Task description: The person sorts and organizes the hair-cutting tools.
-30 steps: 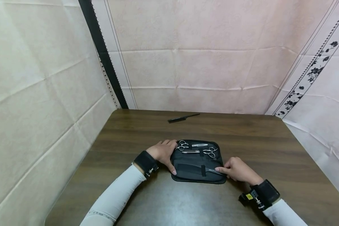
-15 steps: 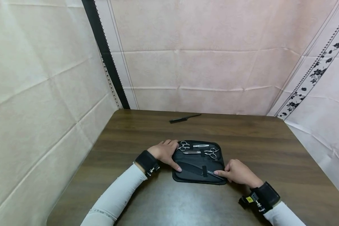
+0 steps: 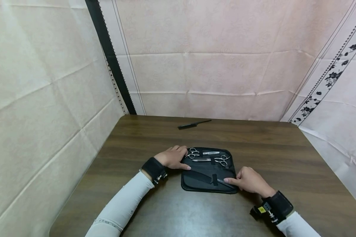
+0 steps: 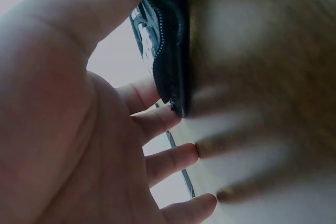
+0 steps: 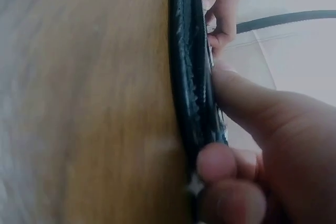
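Observation:
A black zip case lies on the table in the head view. Inside its lower part is a dark comb, slanting under an elastic strap. My right hand pinches the comb's handle near the case's right edge, thumb on top and fingers curled. My left hand rests at the left edge, its thumb across the case; in the left wrist view its fingers are spread and fairly straight. Two pairs of silver scissors, one pair nearer me and one pair farther, sit in the upper part.
A second black comb with a thin tail lies near the far edge of the brown wooden table. Pale cloth sheets hang behind the table and along both sides.
The comb in the case has tilted, its handle end turning toward the near right corner. My left thumb has slid away from me along the case's left side. My right thumb has shifted slightly left.

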`<state>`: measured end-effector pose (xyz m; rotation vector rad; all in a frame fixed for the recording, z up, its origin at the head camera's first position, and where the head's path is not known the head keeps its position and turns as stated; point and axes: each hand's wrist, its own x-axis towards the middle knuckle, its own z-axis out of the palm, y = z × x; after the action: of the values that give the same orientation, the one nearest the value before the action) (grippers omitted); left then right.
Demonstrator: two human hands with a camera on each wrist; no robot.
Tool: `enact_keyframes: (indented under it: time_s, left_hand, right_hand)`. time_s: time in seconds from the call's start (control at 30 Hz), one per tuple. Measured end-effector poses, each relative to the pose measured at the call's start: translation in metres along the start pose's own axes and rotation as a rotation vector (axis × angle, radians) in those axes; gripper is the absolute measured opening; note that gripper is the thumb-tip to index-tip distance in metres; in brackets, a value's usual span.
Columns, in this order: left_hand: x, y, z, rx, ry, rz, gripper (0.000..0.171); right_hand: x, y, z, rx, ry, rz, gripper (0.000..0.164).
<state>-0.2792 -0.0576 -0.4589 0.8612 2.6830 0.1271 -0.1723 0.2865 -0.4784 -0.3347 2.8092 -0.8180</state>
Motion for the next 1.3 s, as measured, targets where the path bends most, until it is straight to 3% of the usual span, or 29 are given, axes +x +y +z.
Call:
enact_keyframes:
  time_s: [0.27, 0.6, 0.87, 1.0, 1.13, 1.3]
  left_hand:
    - [0.0, 0.001, 0.001, 0.0, 0.016, -0.009, 0.071]
    - [-0.002, 0.002, -0.003, 0.005, 0.031, -0.006, 0.073]
    - [-0.004, 0.003, -0.003, -0.01, 0.025, 0.012, 0.071]
    - [-0.005, 0.004, -0.003, -0.02, 0.018, 0.002, 0.079]
    - [-0.004, 0.004, -0.003, -0.01, 0.024, -0.005, 0.087]
    - [-0.002, 0.004, -0.002, 0.009, 0.033, -0.006, 0.084]
  right_hand:
    - [-0.001, 0.012, -0.012, 0.163, -0.131, -0.044, 0.047]
    - [-0.003, 0.013, -0.019, 0.241, -0.189, -0.057, 0.032]
    - [-0.005, 0.01, -0.019, 0.201, -0.186, -0.072, 0.017]
    - [-0.005, 0.007, -0.016, 0.15, -0.171, -0.064, 0.013]
    - [-0.005, 0.005, -0.014, 0.087, -0.14, -0.095, 0.014]
    - [-0.004, 0.007, -0.014, 0.085, -0.129, -0.14, 0.016]
